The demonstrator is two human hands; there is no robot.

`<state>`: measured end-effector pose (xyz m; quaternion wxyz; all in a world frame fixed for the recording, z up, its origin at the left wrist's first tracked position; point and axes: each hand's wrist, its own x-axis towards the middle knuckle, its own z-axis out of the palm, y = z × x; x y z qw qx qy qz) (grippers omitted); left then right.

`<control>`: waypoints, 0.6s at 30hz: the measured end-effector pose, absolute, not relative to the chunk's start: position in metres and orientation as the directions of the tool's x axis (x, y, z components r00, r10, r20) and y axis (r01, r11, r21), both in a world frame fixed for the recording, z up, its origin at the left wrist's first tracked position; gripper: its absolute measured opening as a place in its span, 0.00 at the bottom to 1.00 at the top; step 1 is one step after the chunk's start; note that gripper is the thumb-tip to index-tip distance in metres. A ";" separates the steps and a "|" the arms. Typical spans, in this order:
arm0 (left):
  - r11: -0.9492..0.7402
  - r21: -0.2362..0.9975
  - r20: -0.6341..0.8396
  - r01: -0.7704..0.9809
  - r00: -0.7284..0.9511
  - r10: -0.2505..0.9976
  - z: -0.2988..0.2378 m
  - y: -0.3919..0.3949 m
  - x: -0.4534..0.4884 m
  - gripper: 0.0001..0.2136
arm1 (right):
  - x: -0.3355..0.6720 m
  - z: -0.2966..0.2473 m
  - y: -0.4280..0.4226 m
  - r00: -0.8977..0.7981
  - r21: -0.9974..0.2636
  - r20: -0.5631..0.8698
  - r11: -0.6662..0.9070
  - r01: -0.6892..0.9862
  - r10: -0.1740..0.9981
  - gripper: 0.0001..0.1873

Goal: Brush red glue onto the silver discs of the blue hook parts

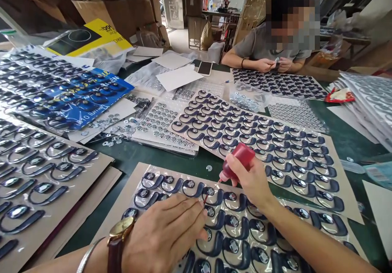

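Note:
My right hand (252,181) is wrapped around a red squeeze bottle (239,160), tilted so its thin nozzle points down and left. The nozzle tip is just above a sheet of dark hook-shaped pieces (232,220), each with a round metallic part, under clear film on brown card. Whether the tip touches is hard to tell. My left hand (171,228), with a watch (121,226) on the wrist, lies over the same sheet, fingers stretched out and close together. By its fingertips runs a thin reddish line that I cannot make out. My left palm is hidden.
Another carded sheet (275,150) lies beyond my right hand, and stacked sheets (39,175) lie at left. Small metal discs (162,121), white papers (179,77) and a phone (205,68) are further back. Across the green table (134,154), a person (260,48) handles something small.

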<state>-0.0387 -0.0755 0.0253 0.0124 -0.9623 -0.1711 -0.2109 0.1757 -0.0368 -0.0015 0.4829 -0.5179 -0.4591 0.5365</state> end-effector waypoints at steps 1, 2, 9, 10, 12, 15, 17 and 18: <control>-0.943 0.061 0.418 0.326 0.850 0.321 0.026 -0.074 -0.036 0.10 | 0.174 -0.002 -0.038 0.007 -0.996 -0.090 -0.089 -0.017 0.996 0.14; -0.945 0.069 0.422 0.318 0.849 0.317 0.027 -0.073 -0.034 0.10 | 0.173 -0.002 -0.039 0.014 -0.997 -0.073 -0.073 0.001 0.997 0.14; -0.948 0.068 0.429 0.312 0.849 0.310 0.026 -0.071 -0.028 0.13 | 0.167 -0.008 -0.044 0.006 -0.998 -0.046 -0.047 0.049 0.999 0.12; -0.946 0.070 0.428 0.316 0.848 0.314 0.025 -0.072 -0.028 0.12 | 0.167 -0.009 -0.044 -0.002 -0.997 -0.041 -0.040 0.063 0.999 0.12; -0.944 0.081 0.429 0.320 0.844 0.322 0.024 -0.074 -0.028 0.12 | 0.168 -0.013 -0.046 -0.032 -0.996 -0.034 -0.031 0.082 0.999 0.10; -0.945 0.097 0.432 0.313 0.842 0.323 0.023 -0.075 -0.026 0.12 | 0.171 -0.019 -0.047 -0.079 -0.990 -0.013 -0.002 0.138 0.997 0.08; -0.943 0.103 0.440 0.315 0.836 0.328 0.024 -0.075 -0.025 0.13 | 0.173 -0.022 -0.048 -0.100 -0.977 0.020 0.040 0.208 0.995 0.08; -0.942 0.107 0.449 0.319 0.830 0.332 0.024 -0.075 -0.024 0.13 | 0.174 -0.023 -0.048 -0.110 -0.969 0.036 0.062 0.238 0.993 0.08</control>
